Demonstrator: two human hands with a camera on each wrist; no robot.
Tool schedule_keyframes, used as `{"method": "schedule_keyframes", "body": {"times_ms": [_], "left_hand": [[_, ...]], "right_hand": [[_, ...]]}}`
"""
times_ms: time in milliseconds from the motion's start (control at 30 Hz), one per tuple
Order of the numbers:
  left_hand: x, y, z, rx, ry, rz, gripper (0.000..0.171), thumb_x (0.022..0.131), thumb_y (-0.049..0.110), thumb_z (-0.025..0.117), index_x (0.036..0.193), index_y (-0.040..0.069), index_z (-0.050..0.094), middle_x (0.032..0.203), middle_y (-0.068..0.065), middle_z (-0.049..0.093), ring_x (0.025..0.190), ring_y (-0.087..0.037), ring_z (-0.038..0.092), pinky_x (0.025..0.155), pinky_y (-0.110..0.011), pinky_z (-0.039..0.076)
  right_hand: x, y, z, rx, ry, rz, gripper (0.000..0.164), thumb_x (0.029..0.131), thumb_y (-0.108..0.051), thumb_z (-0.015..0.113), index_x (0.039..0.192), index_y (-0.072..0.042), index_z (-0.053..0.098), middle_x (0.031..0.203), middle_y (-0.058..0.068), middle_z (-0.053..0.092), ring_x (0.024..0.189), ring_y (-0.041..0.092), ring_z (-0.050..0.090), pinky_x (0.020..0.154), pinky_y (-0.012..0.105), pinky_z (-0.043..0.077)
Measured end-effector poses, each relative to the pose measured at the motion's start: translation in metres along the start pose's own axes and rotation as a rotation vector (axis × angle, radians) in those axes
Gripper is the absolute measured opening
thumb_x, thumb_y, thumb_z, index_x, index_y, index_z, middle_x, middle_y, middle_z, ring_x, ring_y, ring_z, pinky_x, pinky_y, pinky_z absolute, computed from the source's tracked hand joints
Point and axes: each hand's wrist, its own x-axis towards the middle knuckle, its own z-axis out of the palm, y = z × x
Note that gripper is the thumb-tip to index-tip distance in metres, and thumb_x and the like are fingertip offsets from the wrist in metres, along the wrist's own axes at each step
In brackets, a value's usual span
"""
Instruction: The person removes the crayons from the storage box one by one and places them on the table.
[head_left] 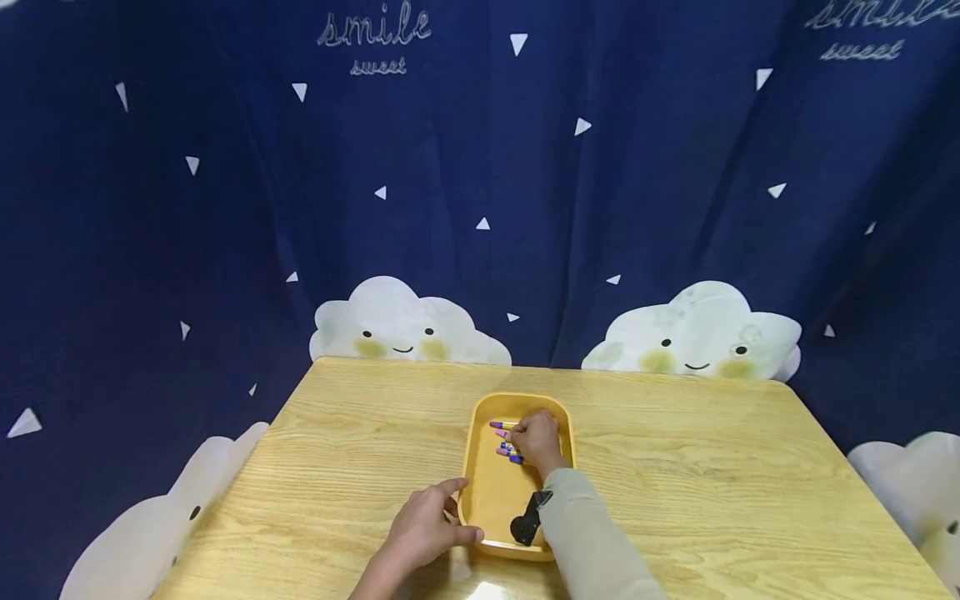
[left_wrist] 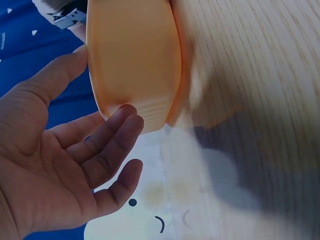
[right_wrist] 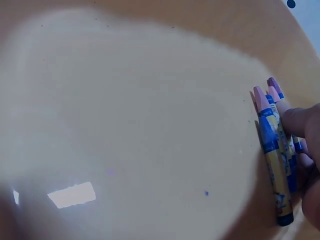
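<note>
A yellow-orange plastic tray point(head_left: 491, 504) stands on the wooden table. Inside its far half lie several crayons point(head_left: 504, 452) with pink or purple tips and blue-and-yellow wrappers. My right hand point(head_left: 537, 437) reaches in over them, thumb and fingertips pinching one of the crayons; the palm side hides part of the group. In the right wrist view, a pink-tipped crayon point(right_wrist: 274, 165) lies nearest the camera, beside my thumb point(right_wrist: 297, 120). At the tray's near left corner is my left hand point(head_left: 426, 523), thumb at the rim and loosely bent fingers point(left_wrist: 131, 122) against the outer wall.
Small colored specks point(right_wrist: 206, 193) dot the tray floor. A black camera point(head_left: 525, 527) is strapped to my right wrist, above the tray's near end. Wooden tabletop point(head_left: 360, 433) surrounds the tray, and a dark blue curtain point(head_left: 465, 150) with smiling clouds hangs behind it.
</note>
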Motion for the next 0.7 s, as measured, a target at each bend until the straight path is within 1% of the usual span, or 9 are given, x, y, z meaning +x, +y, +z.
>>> {"method": "schedule_keyframes", "body": {"times_ms": [100, 200, 233, 333, 433, 567, 633, 700], "left_hand": [[0.0, -0.001, 0.001, -0.003, -0.002, 0.0, 0.072, 0.064, 0.032, 0.084, 0.124, 0.002, 0.057, 0.073, 0.006, 0.06, 0.063, -0.009, 0.05, 0.054, -0.028, 0.04], [0.0, -0.001, 0.0, 0.003, -0.004, -0.016, 0.072, 0.064, 0.032, 0.084, 0.124, 0.003, 0.057, 0.074, 0.006, 0.059, 0.063, -0.009, 0.05, 0.054, -0.028, 0.04], [0.0, -0.001, 0.0, 0.005, -0.004, -0.019, 0.072, 0.064, 0.032, 0.084, 0.124, 0.003, 0.057, 0.074, 0.006, 0.059, 0.063, -0.009, 0.05, 0.054, -0.028, 0.04], [-0.001, -0.001, 0.0, 0.006, -0.003, -0.026, 0.073, 0.063, 0.032, 0.084, 0.125, 0.003, 0.057, 0.074, 0.006, 0.059, 0.063, -0.009, 0.049, 0.055, -0.029, 0.04], [-0.002, -0.001, 0.0, 0.003, 0.002, -0.022, 0.073, 0.063, 0.032, 0.085, 0.124, 0.003, 0.057, 0.073, 0.006, 0.059, 0.062, -0.009, 0.049, 0.054, -0.028, 0.04], [-0.002, -0.001, 0.001, -0.004, -0.003, -0.028, 0.072, 0.064, 0.032, 0.084, 0.124, 0.003, 0.057, 0.073, 0.006, 0.059, 0.063, -0.009, 0.05, 0.055, -0.029, 0.04], [-0.001, -0.001, 0.001, -0.009, -0.007, -0.033, 0.072, 0.064, 0.031, 0.084, 0.125, 0.003, 0.057, 0.074, 0.005, 0.059, 0.063, -0.01, 0.05, 0.055, -0.029, 0.041], [-0.001, -0.002, 0.001, -0.006, -0.007, -0.035, 0.072, 0.064, 0.031, 0.084, 0.125, 0.003, 0.057, 0.075, 0.005, 0.06, 0.064, -0.01, 0.05, 0.055, -0.029, 0.041]], "right_hand": [[0.001, -0.001, -0.003, 0.001, -0.04, 0.061, 0.017, 0.075, -0.01, 0.076, 0.058, -0.01, 0.07, 0.059, -0.004, 0.057, 0.063, 0.016, 0.05, 0.068, 0.032, 0.041], [0.004, -0.004, -0.009, 0.012, -0.091, 0.123, 0.014, 0.077, -0.01, 0.074, 0.063, -0.009, 0.07, 0.061, -0.004, 0.057, 0.06, 0.013, 0.049, 0.059, 0.027, 0.042], [0.005, -0.006, -0.012, 0.009, -0.106, 0.127, 0.013, 0.077, -0.01, 0.073, 0.064, -0.009, 0.07, 0.061, -0.004, 0.057, 0.06, 0.012, 0.049, 0.057, 0.027, 0.043], [0.01, -0.009, -0.018, -0.018, -0.125, 0.101, 0.012, 0.078, -0.01, 0.071, 0.066, -0.009, 0.07, 0.062, -0.004, 0.058, 0.06, 0.012, 0.049, 0.057, 0.026, 0.043], [0.013, -0.014, -0.025, 0.002, -0.142, 0.085, 0.011, 0.081, -0.012, 0.071, 0.07, -0.009, 0.071, 0.065, -0.003, 0.059, 0.061, 0.012, 0.05, 0.058, 0.027, 0.044], [0.015, -0.021, -0.034, 0.124, -0.163, 0.115, 0.008, 0.082, -0.013, 0.072, 0.074, -0.009, 0.072, 0.07, -0.003, 0.061, 0.064, 0.013, 0.052, 0.059, 0.028, 0.045], [0.016, -0.023, -0.038, 0.174, -0.158, 0.109, 0.007, 0.081, -0.012, 0.072, 0.075, -0.009, 0.072, 0.072, -0.002, 0.061, 0.065, 0.014, 0.052, 0.06, 0.028, 0.044], [0.016, -0.025, -0.041, 0.206, -0.153, 0.085, 0.005, 0.08, -0.01, 0.072, 0.075, -0.008, 0.072, 0.075, -0.001, 0.06, 0.069, 0.015, 0.052, 0.061, 0.029, 0.044]]}}
